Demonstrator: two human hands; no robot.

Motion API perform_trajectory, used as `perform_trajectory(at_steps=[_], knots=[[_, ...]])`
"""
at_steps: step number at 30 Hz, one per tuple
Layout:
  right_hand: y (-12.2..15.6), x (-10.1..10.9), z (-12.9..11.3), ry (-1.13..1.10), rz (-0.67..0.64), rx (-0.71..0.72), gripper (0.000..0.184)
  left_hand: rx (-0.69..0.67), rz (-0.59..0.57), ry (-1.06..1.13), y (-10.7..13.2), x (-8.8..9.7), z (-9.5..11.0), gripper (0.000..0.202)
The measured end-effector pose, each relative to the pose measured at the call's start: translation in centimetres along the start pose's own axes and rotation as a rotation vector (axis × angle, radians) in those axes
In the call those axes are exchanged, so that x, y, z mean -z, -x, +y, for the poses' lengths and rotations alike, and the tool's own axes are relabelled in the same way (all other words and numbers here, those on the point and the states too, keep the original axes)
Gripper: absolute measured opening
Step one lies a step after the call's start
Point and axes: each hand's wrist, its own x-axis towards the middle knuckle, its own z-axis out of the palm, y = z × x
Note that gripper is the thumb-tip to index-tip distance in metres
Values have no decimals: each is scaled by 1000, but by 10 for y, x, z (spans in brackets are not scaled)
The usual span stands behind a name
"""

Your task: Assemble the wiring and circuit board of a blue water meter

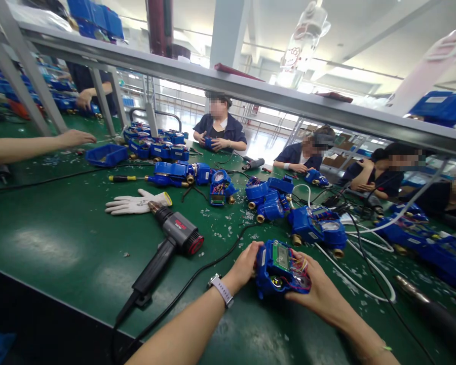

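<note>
Between my two hands is a blue water meter (266, 276) with its housing uncovered, showing a green circuit board with a small display and several coloured wires. My left hand (247, 266), with a watch on its wrist, grips the meter's left side. On the opposite side my right hand (315, 284) is wrapped round the edge by the wires. Just beyond them lie more blue meters (313, 225), some with boards and wires exposed. A black and grey heat gun (180, 230) rests on the green table to the left, its nozzle touching a white glove (131, 204).
A yellow-handled screwdriver (125, 178) and a blue bin (106, 156) lie farther left, near another person's hand (78, 138). Black cables (197, 271) and a white hose (380, 294) cross the table. A metal shelf (197, 73) spans overhead. Several people sit opposite.
</note>
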Motion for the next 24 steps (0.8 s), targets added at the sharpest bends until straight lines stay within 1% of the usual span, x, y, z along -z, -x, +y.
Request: perform_trajectory(at_steps=[3, 6, 11, 13, 14, 16, 17, 18, 20, 22, 24], knots=[[-8, 7, 2, -68, -74, -47, 90, -12, -25, 48, 3, 0, 1, 78], [-12, 14, 0, -145, -155, -56, 96, -31, -39, 67, 5, 0, 0, 84], [-21, 24, -4, -318, -197, -73, 98, -50, -66, 103, 7, 0, 1, 79], [-26, 27, -3, -427, -206, -93, 91, -16, -64, 137, 8, -2, 4, 78], [-28, 27, -2, -495, -209, -113, 84, 14, -58, 159, 8, -3, 5, 78], [-30, 24, 2, -643, -181, -206, 53, 74, -35, 207, 7, -5, 6, 81], [-30, 20, 5, -697, -137, -283, 45, 96, -24, 225, 6, -6, 5, 83], [-28, 16, 8, -741, -116, -359, 41, 109, -13, 227, 3, -6, 2, 84], [-23, 6, 12, -820, -94, -478, 37, 78, 46, 194, -4, -6, -5, 87], [-14, -3, 11, -887, -62, -559, 34, 16, 133, 132, -12, -3, -13, 88], [-2, -8, 4, -957, -63, -614, 30, 4, 199, 92, -18, 1, -17, 87]])
